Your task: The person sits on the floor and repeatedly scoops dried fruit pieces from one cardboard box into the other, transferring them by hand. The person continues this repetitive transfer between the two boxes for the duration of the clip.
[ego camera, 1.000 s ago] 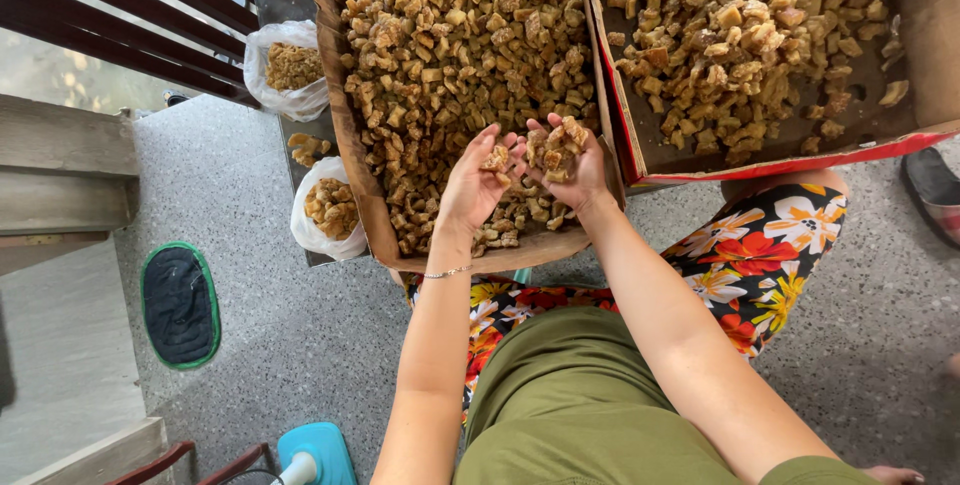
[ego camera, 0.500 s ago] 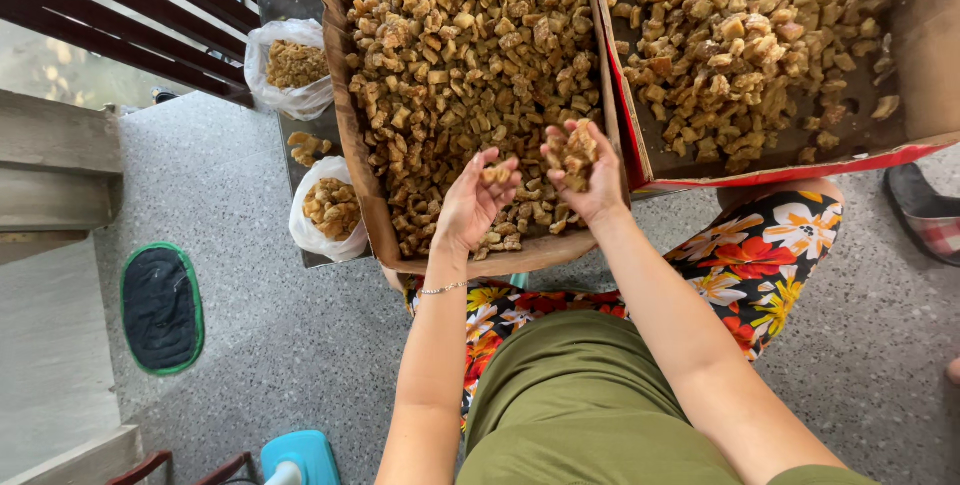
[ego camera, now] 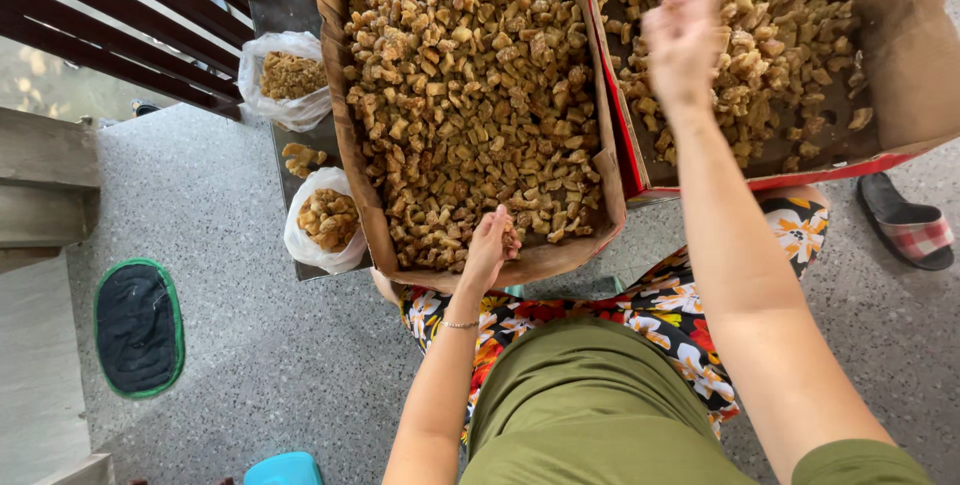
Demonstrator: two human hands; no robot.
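Two shallow cardboard trays hold several golden-brown fried chunks. My left hand (ego camera: 492, 243) is curled around a few chunks at the near edge of the left tray (ego camera: 352, 160). My right hand (ego camera: 682, 40) hovers, blurred, over the right red-edged tray (ego camera: 905, 65), fingers spread above the pile of chunks (ego camera: 790, 15). Whether any pieces remain in that hand is unclear. The left pile of chunks (ego camera: 470, 85) fills its tray nearly to the rim.
Two white plastic bags (ego camera: 322, 220) (ego camera: 285, 80) of the same chunks sit left of the trays. A dark mat with green border (ego camera: 138, 327) lies on the speckled floor. A checked slipper (ego camera: 908, 225) is at right; dark railing slats (ego camera: 150, 35) at top left.
My right hand moved from beside the left hand up and right over the red-edged tray. My left hand dropped lower to the near edge of the left tray.
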